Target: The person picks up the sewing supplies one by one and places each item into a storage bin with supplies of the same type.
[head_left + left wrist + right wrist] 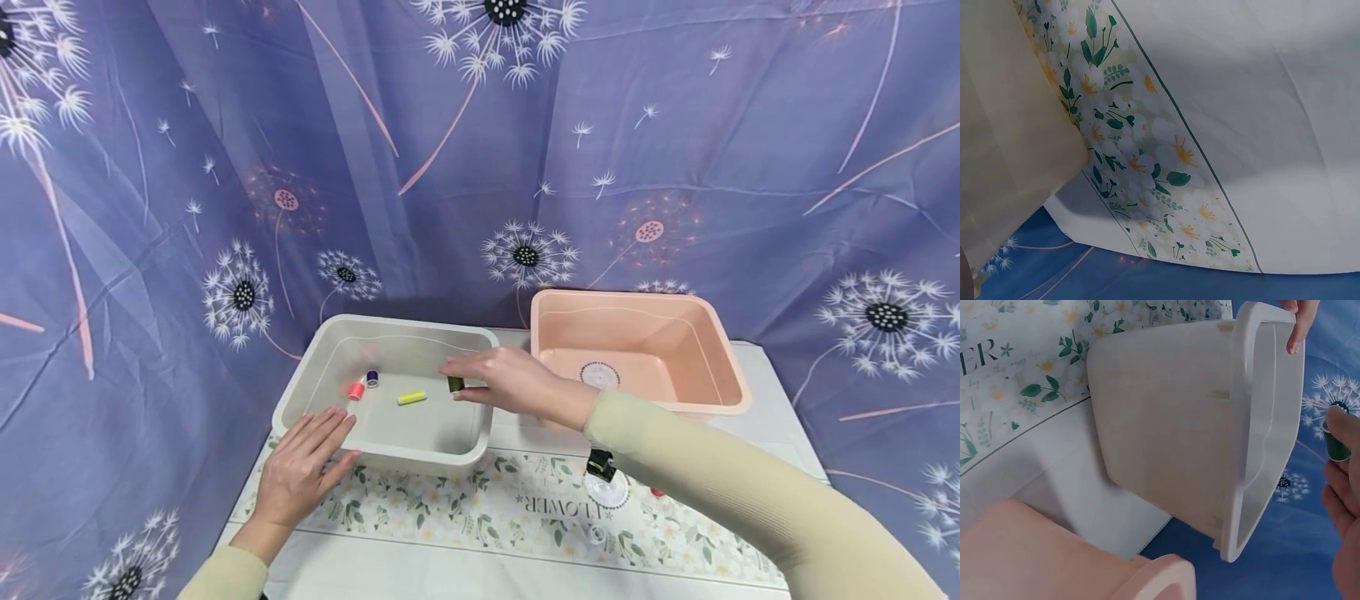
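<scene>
A dark green thread spool (455, 384) is pinched between the thumb and fingers of my right hand (513, 382), over the right side of the grey-white bin (450, 457). In the right wrist view the same green spool (1337, 447) shows at the right edge, above the rim. My left hand (303, 467) rests with its fingers extended over the bin's near left rim. Inside the bin lie a yellow spool (411, 398), a coral-red spool (356, 390) and a dark purple spool (372, 378).
A peach bin (723, 410) stands to the right, with a round pin wheel (600, 375) in it. Nearer on the flowered tablecloth (525, 508) lie a black object (601, 464), a clear disc (607, 492) and a small red thing (657, 492). Behind hangs a blue dandelion curtain (450, 125).
</scene>
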